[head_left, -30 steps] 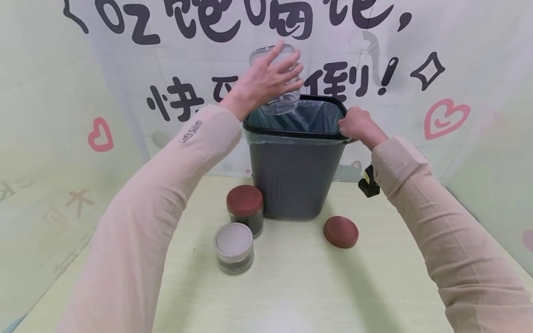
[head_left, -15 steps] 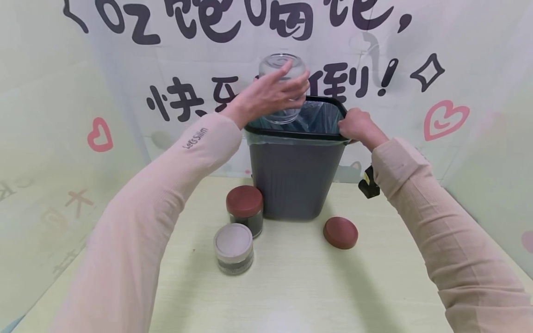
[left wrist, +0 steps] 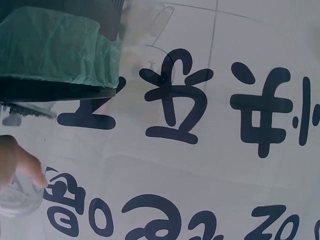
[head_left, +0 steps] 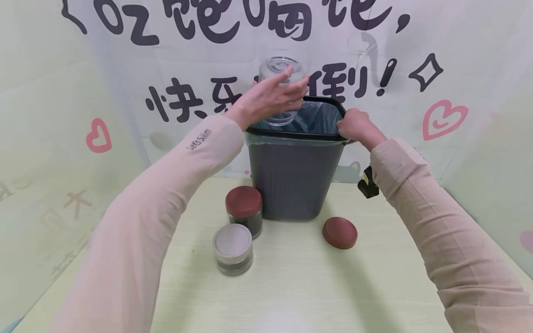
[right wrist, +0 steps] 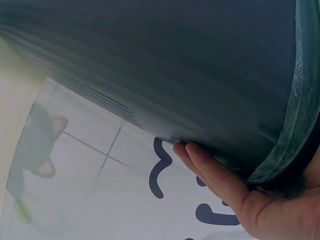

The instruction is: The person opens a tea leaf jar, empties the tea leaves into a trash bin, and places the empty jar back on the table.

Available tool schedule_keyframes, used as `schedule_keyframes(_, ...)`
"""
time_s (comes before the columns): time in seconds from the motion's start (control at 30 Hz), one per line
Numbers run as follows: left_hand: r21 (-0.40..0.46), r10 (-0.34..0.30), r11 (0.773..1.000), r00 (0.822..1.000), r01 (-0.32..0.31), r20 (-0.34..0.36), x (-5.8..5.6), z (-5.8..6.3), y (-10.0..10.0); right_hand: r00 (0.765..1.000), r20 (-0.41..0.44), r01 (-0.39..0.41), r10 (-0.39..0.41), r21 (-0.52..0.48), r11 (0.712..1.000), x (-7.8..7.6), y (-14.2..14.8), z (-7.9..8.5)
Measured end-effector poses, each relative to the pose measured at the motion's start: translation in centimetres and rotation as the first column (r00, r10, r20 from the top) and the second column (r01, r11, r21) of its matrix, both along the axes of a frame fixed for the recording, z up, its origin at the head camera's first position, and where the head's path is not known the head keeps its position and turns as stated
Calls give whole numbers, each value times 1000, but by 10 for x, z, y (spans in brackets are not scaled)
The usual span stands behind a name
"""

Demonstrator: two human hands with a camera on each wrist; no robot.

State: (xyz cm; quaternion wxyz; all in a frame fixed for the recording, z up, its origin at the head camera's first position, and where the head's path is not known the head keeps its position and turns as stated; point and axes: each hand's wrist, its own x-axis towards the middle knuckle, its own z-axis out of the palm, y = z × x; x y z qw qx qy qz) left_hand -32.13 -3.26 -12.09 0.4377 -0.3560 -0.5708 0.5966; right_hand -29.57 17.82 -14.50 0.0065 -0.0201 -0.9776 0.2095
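My left hand (head_left: 272,97) holds a clear glass jar (head_left: 280,66) upside down over the mouth of a dark grey trash bin (head_left: 293,180). The jar's base faces up and its mouth dips just inside the bin's black rim. In the left wrist view, part of the jar (left wrist: 20,202) shows beside the thumb. My right hand (head_left: 357,126) grips the rim at its right corner; in the right wrist view, fingers (right wrist: 215,172) lie along the bin's outer wall below the rim. A bluish-green plastic liner (head_left: 318,115) lines the bin and folds over its edge.
Left of the bin's foot stands a jar with a dark red lid (head_left: 244,202). A shorter jar with a pale grey lid (head_left: 232,245) is in front of it. A loose dark red lid (head_left: 340,232) lies right of the bin. Behind hangs a printed cloth (head_left: 137,69).
My left hand has brought the jar down and slightly right, turning it from tilted to nearly straight upside down. In the last half second it barely moves. The right hand stays on the rim.
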Motion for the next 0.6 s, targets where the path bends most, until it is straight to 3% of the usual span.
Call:
schedule_keyframes(0.1,-4,44,999,993,-44,108,0,4,1,1000,5,4,-4,-1,1000,0,0,0)
schedule_keyframes(0.2,11,80,996,969,-85,232,0,9,2,1000,13,5,-5,-3,1000,0,0,0)
schedule_keyframes(0.4,102,86,984,883,-149,462,-4,17,3,1000,19,6,-6,-26,1000,1,0,0)
schedule_keyframes(0.53,215,32,959,824,-185,566,-3,22,-1,1000,2,-3,3,-30,1000,2,1,0)
schedule_keyframes(0.6,271,3,941,804,-205,595,-3,24,-3,1000,-3,-3,3,-32,999,2,1,0)
